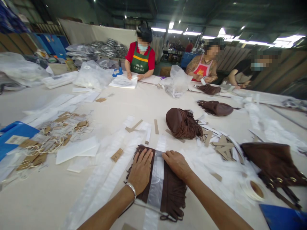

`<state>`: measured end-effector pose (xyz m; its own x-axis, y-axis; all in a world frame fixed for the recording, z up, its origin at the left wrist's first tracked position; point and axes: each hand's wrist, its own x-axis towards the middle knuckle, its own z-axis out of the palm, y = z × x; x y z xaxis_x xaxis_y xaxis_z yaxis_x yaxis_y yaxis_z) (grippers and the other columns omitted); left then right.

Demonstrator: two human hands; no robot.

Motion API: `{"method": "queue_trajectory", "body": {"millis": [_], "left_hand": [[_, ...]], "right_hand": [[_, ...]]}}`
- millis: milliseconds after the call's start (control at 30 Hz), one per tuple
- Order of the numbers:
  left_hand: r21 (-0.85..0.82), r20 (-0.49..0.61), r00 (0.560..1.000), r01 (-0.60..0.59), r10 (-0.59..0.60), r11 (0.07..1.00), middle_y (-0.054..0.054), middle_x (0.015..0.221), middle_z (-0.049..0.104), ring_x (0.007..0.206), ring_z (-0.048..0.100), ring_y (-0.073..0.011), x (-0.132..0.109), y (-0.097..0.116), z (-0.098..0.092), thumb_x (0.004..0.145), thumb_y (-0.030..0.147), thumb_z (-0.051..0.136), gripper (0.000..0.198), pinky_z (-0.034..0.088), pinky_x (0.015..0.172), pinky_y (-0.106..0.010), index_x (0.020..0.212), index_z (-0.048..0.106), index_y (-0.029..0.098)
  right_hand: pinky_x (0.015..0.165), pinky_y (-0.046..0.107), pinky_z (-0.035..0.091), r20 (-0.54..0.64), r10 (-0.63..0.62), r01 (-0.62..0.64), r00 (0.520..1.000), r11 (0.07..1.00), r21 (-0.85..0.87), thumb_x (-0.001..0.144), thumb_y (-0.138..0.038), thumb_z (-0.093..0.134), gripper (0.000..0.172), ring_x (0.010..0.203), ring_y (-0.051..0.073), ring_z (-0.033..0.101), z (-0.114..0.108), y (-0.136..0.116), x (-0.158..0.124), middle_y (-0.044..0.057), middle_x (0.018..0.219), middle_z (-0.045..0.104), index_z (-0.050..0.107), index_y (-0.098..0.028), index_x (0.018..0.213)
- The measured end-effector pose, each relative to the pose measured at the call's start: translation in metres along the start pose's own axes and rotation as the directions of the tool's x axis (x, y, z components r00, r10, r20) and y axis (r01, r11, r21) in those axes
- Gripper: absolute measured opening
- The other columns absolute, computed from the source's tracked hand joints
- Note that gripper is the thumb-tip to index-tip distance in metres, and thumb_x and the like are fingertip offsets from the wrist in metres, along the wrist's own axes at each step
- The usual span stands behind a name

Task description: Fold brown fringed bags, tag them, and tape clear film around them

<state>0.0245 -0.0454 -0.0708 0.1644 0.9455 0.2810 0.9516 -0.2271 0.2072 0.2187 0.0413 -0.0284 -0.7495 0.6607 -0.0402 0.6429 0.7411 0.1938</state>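
A dark brown fringed bag (174,191) lies flat on the table in front of me, its fringe spreading past both sides. A clear plastic strip (157,179) runs lengthwise down its middle. My left hand (141,167), a silver bangle on its wrist, rests flat on the bag's left part with fingers stretched out. Over the upper right part lies my right hand (176,163), its fingers slightly bent and their tips at the strip's edge. Both palms face down and are hidden. Just left of the bag is a cardboard tag (117,155).
Strung tags (57,134) are heaped at left beside a blue bin (15,137). Card strips (223,147), a stuffed brown bag (183,123), another brown bag (268,159) and a tape roll (255,190) lie right. Co-workers (141,59) stand across the table.
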Motion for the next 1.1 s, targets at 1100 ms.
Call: {"method": "queue_trajectory", "body": {"millis": [1100], "left_hand": [[-0.134,-0.024,0.998,0.056,-0.059,0.989,-0.005,0.155,0.03,0.145,0.016,-0.0287,-0.038,0.035,-0.033,0.096,0.031,0.036,0.05,0.015,0.116,-0.055,0.145,0.035,0.022]], "right_hand": [[0.105,0.045,0.032,-0.225,0.381,-0.318,0.897,0.908,0.271,0.099,-0.037,0.034,0.045,0.129,0.029,0.042,0.031,-0.031,-0.043,0.016,0.137,0.052,0.048,-0.012,0.134]]}}
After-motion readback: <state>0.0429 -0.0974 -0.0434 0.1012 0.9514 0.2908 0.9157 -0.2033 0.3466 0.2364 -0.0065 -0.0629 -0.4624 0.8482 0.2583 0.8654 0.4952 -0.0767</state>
